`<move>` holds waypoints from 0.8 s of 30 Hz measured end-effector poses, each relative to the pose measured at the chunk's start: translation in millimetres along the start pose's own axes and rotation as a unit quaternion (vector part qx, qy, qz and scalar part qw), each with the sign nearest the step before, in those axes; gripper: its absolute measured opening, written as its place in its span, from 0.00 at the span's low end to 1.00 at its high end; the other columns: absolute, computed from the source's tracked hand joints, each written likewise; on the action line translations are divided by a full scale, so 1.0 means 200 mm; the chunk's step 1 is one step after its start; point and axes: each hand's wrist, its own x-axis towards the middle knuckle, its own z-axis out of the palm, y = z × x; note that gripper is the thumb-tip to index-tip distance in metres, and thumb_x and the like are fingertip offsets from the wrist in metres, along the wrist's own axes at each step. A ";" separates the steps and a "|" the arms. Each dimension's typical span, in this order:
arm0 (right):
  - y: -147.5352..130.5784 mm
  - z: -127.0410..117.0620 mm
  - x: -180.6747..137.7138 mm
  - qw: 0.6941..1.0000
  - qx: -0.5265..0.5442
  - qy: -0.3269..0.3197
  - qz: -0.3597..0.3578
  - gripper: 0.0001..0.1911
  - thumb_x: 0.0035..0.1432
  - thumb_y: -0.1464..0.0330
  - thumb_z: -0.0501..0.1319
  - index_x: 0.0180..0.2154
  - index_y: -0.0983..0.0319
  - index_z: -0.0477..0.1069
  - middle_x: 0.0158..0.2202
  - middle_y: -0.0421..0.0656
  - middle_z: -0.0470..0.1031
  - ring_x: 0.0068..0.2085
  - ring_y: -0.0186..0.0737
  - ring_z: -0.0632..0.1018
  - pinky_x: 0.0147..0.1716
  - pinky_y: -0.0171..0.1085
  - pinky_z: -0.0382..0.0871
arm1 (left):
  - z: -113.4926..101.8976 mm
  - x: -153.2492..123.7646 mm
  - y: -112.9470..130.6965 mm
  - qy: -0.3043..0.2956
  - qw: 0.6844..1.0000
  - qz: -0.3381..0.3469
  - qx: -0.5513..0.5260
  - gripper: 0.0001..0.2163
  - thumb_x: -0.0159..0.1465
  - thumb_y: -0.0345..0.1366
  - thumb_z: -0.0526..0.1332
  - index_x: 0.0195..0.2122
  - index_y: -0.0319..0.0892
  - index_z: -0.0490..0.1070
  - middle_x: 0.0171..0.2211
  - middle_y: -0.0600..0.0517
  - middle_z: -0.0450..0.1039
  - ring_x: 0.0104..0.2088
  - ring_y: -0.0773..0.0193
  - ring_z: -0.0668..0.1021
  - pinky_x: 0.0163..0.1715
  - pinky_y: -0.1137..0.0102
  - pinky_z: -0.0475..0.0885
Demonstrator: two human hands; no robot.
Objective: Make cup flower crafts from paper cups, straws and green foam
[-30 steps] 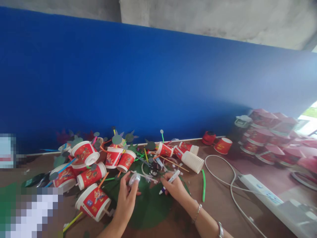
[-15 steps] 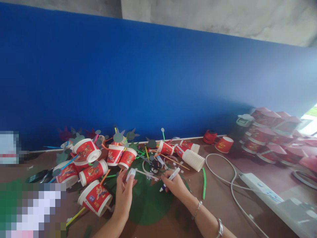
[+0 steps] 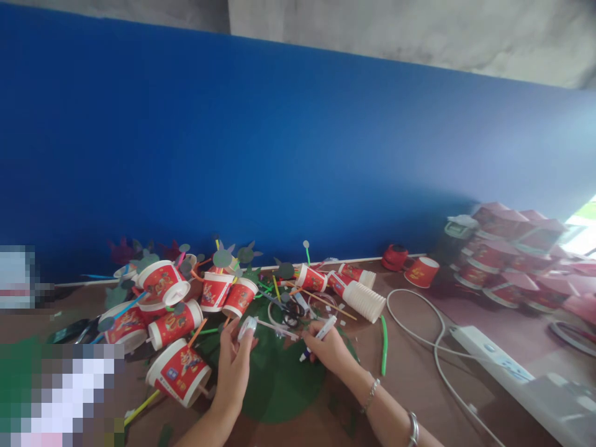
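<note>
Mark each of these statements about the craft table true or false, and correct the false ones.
1. The right hand holds a white marker. True.
2. The left hand is empty. False: its fingers pinch a small white round piece.
3. A dark green paper circle lies on the table under both hands. True.
4. The stack of white cups stands upright. False: it lies on its side, beyond the right hand.
5. The wall behind the table is red. False: the blue backdrop is blue; the red paper cups heaped at the left are what is red.
6. A white power strip lies to the right, with a white cable looping from it. True.
</note>
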 end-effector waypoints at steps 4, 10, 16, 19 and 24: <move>0.00 0.00 0.00 1.000 0.002 0.002 0.005 0.14 0.49 0.65 0.55 0.16 0.59 0.56 0.10 0.33 0.62 0.14 0.30 0.65 0.15 0.29 0.55 | 0.00 -0.01 0.00 0.003 1.000 0.005 -0.001 0.23 0.53 0.46 0.63 0.47 0.43 0.62 0.46 0.47 0.66 0.46 0.56 0.73 0.42 0.64 0.73; -0.01 0.01 0.00 1.000 0.002 0.019 0.001 0.14 0.49 0.64 0.56 0.17 0.59 0.56 0.11 0.34 0.64 0.15 0.30 0.65 0.17 0.30 0.56 | -0.01 -0.01 -0.01 0.005 1.000 0.014 0.002 0.22 0.53 0.46 0.63 0.47 0.43 0.63 0.45 0.47 0.67 0.45 0.56 0.74 0.42 0.63 0.72; 0.00 0.01 0.00 0.999 -0.015 0.041 -0.012 0.15 0.51 0.62 0.57 0.17 0.59 0.58 0.13 0.35 0.66 0.18 0.32 0.68 0.20 0.31 0.59 | -0.01 0.00 -0.02 0.001 1.000 0.007 0.007 0.21 0.54 0.46 0.63 0.47 0.44 0.63 0.46 0.48 0.67 0.44 0.58 0.74 0.44 0.64 0.72; 0.02 0.01 0.01 0.998 -0.020 0.052 -0.019 0.16 0.52 0.62 0.57 0.18 0.59 0.59 0.14 0.36 0.68 0.20 0.33 0.69 0.22 0.31 0.59 | -0.01 -0.01 -0.02 0.000 1.000 0.008 0.006 0.21 0.54 0.46 0.63 0.47 0.44 0.63 0.46 0.48 0.67 0.44 0.57 0.74 0.44 0.63 0.71; 0.03 0.01 0.01 0.996 -0.033 0.072 -0.035 0.15 0.51 0.61 0.59 0.18 0.60 0.61 0.15 0.37 0.69 0.21 0.34 0.69 0.23 0.32 0.59 | -0.01 0.00 -0.02 0.001 1.000 0.012 0.008 0.21 0.54 0.45 0.63 0.47 0.43 0.64 0.46 0.47 0.68 0.44 0.57 0.74 0.44 0.62 0.71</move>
